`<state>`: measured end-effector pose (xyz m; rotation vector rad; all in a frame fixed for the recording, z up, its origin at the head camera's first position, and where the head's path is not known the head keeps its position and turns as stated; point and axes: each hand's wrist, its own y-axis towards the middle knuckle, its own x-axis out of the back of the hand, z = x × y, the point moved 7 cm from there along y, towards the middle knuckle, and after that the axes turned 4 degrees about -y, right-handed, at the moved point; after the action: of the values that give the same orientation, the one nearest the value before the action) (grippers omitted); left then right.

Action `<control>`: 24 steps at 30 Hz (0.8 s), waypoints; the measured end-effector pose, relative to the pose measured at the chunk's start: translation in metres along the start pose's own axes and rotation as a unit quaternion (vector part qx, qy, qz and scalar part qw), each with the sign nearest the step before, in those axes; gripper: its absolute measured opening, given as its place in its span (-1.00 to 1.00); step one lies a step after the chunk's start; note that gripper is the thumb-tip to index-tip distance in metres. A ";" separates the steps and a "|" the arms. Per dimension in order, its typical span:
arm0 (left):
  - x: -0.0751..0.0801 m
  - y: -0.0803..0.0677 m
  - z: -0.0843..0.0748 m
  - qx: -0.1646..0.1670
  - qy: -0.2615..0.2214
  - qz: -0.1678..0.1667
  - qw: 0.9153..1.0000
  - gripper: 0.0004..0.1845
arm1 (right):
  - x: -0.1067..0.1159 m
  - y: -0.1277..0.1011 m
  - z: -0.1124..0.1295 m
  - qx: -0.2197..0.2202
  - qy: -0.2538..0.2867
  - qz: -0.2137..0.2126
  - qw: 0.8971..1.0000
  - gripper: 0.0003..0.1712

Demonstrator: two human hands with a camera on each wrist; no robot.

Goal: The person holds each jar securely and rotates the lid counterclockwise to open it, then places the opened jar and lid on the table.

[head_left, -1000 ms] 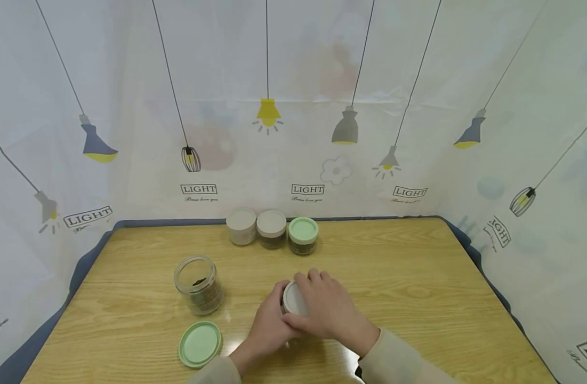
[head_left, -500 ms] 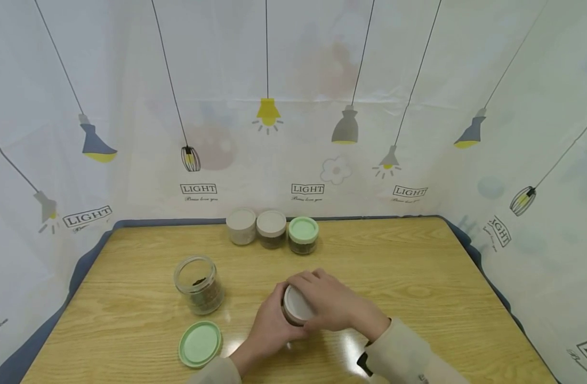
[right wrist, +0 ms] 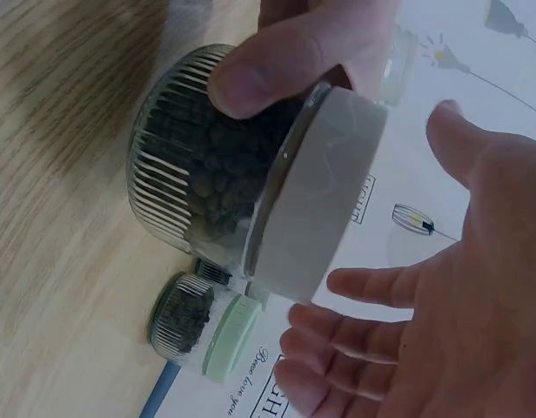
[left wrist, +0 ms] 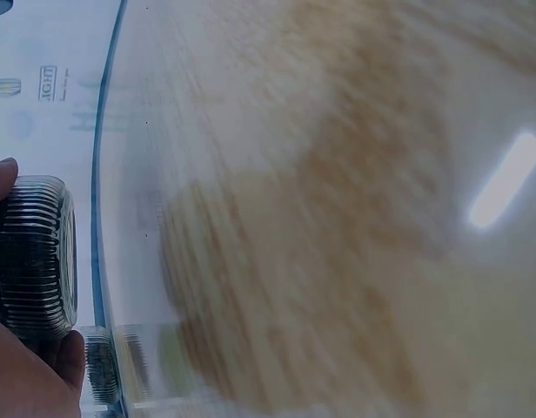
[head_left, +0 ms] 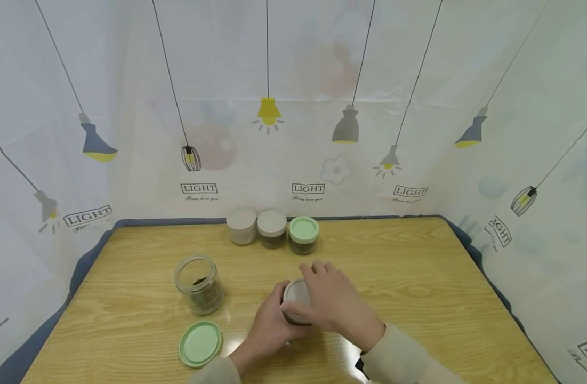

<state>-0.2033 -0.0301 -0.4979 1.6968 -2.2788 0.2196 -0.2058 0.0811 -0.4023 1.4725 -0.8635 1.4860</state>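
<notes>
Wooden table enclosed by lamp-printed curtain.

table (wood) | open jar | green lid | three lidded jars

From my station the head view is bright and even, with overhead glare patches on the table and wide-angle bending at the edges. My left wrist view is smeared with blur; the right wrist view is sharp but backlit.
</notes>
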 end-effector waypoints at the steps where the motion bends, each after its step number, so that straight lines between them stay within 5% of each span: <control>1: 0.000 0.000 0.000 0.000 -0.002 0.001 1.000 -0.07 | -0.001 -0.001 0.000 -0.009 -0.008 0.005 1.000 -0.03; 11: -0.002 0.001 0.002 0.002 0.004 0.004 1.000 -0.05 | -0.016 -0.001 0.002 -0.019 0.018 0.057 0.998 -0.17; 17: -0.004 0.001 0.006 -0.002 0.025 0.006 1.000 -0.01 | -0.021 0.000 0.001 0.033 0.040 0.066 0.996 -0.27; 24: -0.006 0.001 0.005 -0.013 0.034 -0.002 0.999 0.01 | -0.016 -0.002 0.008 0.106 0.057 0.085 0.989 -0.12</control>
<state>-0.2034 -0.0265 -0.5048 1.6543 -2.2206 0.2412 -0.2016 0.0735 -0.4179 1.4773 -0.7981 1.8174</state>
